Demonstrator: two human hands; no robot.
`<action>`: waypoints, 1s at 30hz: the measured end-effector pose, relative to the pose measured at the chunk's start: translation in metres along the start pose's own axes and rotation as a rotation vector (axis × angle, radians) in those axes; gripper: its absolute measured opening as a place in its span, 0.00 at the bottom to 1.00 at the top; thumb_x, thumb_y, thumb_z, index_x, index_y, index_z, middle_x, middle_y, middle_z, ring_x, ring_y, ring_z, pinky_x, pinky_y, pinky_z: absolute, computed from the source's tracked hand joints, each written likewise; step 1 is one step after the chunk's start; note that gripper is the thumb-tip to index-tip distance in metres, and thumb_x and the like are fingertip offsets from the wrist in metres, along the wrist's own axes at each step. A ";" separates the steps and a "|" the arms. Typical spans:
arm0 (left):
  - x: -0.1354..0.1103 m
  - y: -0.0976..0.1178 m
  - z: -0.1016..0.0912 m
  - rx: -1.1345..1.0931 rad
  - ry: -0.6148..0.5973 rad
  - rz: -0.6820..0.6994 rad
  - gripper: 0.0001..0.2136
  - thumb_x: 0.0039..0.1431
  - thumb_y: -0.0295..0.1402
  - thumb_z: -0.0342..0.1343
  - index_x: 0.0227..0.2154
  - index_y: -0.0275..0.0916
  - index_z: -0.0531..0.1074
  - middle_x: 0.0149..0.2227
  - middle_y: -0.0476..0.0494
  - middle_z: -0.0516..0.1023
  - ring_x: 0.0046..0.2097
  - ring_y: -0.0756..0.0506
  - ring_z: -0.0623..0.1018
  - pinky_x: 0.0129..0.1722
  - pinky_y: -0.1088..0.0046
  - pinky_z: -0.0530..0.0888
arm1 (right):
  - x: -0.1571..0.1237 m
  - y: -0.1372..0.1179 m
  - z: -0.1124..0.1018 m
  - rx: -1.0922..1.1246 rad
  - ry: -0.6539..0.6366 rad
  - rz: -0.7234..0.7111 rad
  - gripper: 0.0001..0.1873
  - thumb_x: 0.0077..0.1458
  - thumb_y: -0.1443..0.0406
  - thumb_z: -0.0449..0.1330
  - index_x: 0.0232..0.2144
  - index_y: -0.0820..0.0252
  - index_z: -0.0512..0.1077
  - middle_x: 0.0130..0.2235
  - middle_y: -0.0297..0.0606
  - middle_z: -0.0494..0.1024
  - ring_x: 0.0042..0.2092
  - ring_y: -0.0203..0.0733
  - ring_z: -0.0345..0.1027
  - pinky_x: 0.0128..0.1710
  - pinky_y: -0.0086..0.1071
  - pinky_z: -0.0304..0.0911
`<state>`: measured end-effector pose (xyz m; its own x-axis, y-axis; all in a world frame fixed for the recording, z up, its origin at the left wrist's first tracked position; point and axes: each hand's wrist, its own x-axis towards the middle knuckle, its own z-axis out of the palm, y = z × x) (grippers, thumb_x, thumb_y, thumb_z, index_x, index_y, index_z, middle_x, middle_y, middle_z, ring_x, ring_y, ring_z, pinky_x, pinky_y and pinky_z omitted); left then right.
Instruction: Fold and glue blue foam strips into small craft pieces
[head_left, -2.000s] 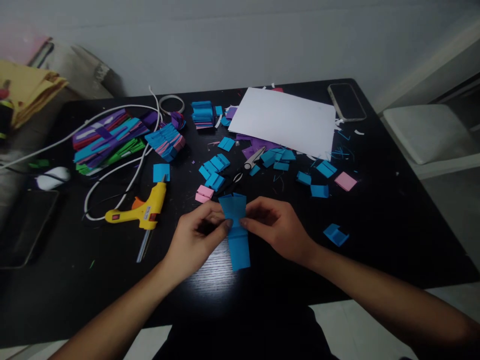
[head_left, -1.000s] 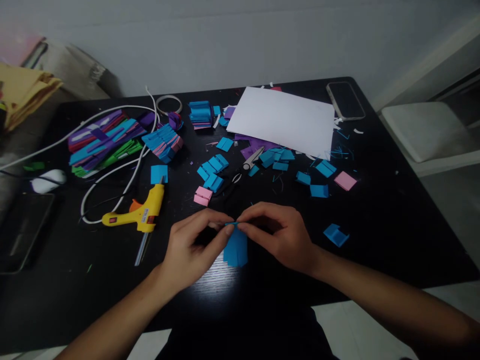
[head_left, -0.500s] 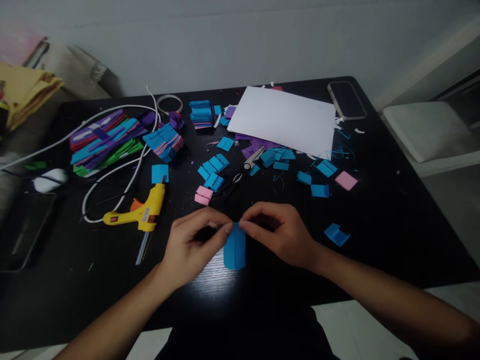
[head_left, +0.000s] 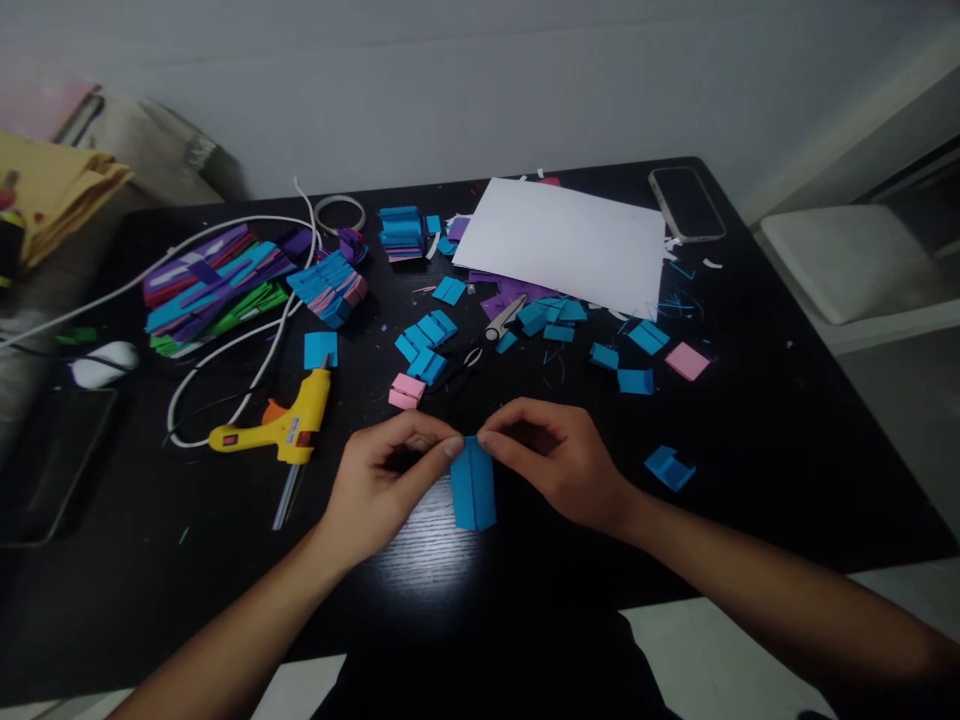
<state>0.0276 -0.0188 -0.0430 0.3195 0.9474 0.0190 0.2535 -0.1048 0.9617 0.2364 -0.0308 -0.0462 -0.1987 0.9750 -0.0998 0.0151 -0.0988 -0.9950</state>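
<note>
A folded piece of blue paper [head_left: 474, 490] with a seam down its middle hangs between my hands over the front of the table. My left hand [head_left: 394, 480] pinches its top left corner between thumb and index finger. The top right corner is in the pinch of my right hand [head_left: 559, 460]. Just beyond my hands lie a small folded pink paper [head_left: 406, 391] and several folded blue papers [head_left: 427, 364]. Another blue folded paper [head_left: 670, 468], partly opened, rests to the right of my right hand.
On the left, a yellow glue gun [head_left: 300, 420] has its nozzle over a blue paper [head_left: 320, 349]. A white cable [head_left: 176, 400] loops behind it. Scissors [head_left: 504, 317], a white sheet [head_left: 562, 240], bundled paper strips [head_left: 217, 285] and a phone [head_left: 686, 203] lie further back on the black table.
The lower end of the blue paper has swung slightly up and to the right. Both hands keep their pinch on its top corners. The view has shifted slightly.
</note>
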 end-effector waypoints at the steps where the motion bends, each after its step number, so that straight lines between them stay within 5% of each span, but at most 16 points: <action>1: 0.000 0.000 0.000 -0.001 -0.001 -0.004 0.04 0.64 0.32 0.62 0.33 0.39 0.80 0.26 0.51 0.80 0.27 0.52 0.78 0.28 0.79 0.73 | 0.000 0.000 0.000 0.004 0.003 0.001 0.04 0.58 0.62 0.68 0.33 0.57 0.80 0.33 0.34 0.83 0.36 0.40 0.78 0.37 0.32 0.74; 10: 0.001 -0.002 -0.002 0.046 -0.022 0.004 0.07 0.66 0.34 0.61 0.34 0.39 0.81 0.27 0.50 0.81 0.28 0.51 0.79 0.29 0.78 0.74 | -0.001 0.005 0.000 0.094 -0.052 -0.029 0.12 0.56 0.69 0.68 0.43 0.54 0.79 0.40 0.34 0.83 0.42 0.39 0.80 0.44 0.33 0.76; 17: -0.002 -0.005 -0.002 0.037 -0.022 0.089 0.13 0.67 0.28 0.58 0.53 0.40 0.75 0.41 0.46 0.83 0.41 0.48 0.82 0.42 0.75 0.79 | 0.003 0.005 -0.003 0.124 -0.054 -0.017 0.14 0.57 0.70 0.66 0.45 0.54 0.82 0.46 0.38 0.83 0.48 0.41 0.79 0.46 0.34 0.75; 24: -0.003 -0.010 -0.004 0.168 0.012 0.262 0.11 0.63 0.22 0.59 0.46 0.39 0.74 0.42 0.44 0.77 0.42 0.47 0.78 0.45 0.69 0.76 | 0.002 0.009 -0.003 0.136 -0.022 0.007 0.21 0.56 0.71 0.66 0.52 0.51 0.80 0.42 0.36 0.77 0.44 0.38 0.75 0.42 0.30 0.73; 30: -0.003 -0.004 -0.005 0.242 0.022 0.373 0.10 0.63 0.20 0.58 0.45 0.39 0.74 0.38 0.46 0.75 0.43 0.47 0.76 0.45 0.68 0.74 | 0.004 0.008 -0.004 0.070 0.004 -0.018 0.18 0.58 0.70 0.65 0.50 0.51 0.81 0.45 0.37 0.78 0.46 0.40 0.74 0.43 0.32 0.73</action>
<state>0.0208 -0.0201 -0.0455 0.4106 0.8373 0.3611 0.3319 -0.5061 0.7960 0.2398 -0.0272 -0.0546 -0.1942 0.9775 -0.0826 -0.0566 -0.0952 -0.9938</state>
